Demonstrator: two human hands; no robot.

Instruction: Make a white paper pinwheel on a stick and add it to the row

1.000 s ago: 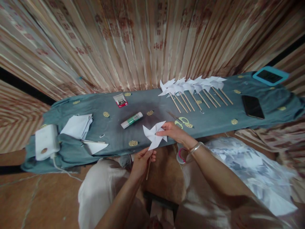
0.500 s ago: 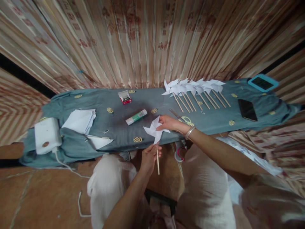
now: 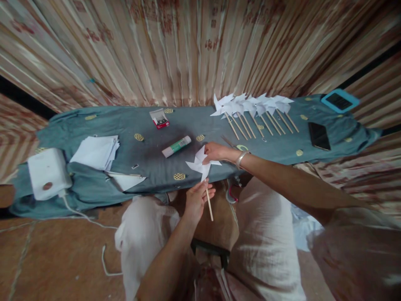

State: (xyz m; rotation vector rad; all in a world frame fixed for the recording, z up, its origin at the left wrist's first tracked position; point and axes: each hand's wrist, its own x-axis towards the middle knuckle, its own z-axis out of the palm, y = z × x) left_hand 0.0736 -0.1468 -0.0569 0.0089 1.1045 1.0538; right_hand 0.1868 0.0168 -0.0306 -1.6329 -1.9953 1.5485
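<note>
My left hand (image 3: 196, 198) pinches the wooden stick (image 3: 209, 205) of a white paper pinwheel (image 3: 200, 164), just below its blades. At the pinwheel's centre my right hand (image 3: 216, 151) presses closed fingers on the paper; a metal bangle sits on that wrist. The pinwheel hangs over the near edge of a low table with a blue-grey cloth (image 3: 200, 125). A green and white glue stick (image 3: 176, 146) lies just beyond it. Yellow-handled scissors (image 3: 239, 147) are partly hidden behind my right wrist.
Several finished pinwheels on sticks (image 3: 253, 109) lie in a row at the back right. A stack of white paper squares (image 3: 95, 151), a white box with a cable (image 3: 46, 172), a small red staple box (image 3: 158, 118), a black phone (image 3: 318, 135) and a blue-cased device (image 3: 339, 100) also lie on the cloth.
The view has shifted, so the table sits higher and further left. My hands keep their hold on the pinwheel, which has turned slightly, and the stick now tilts down to the right.
</note>
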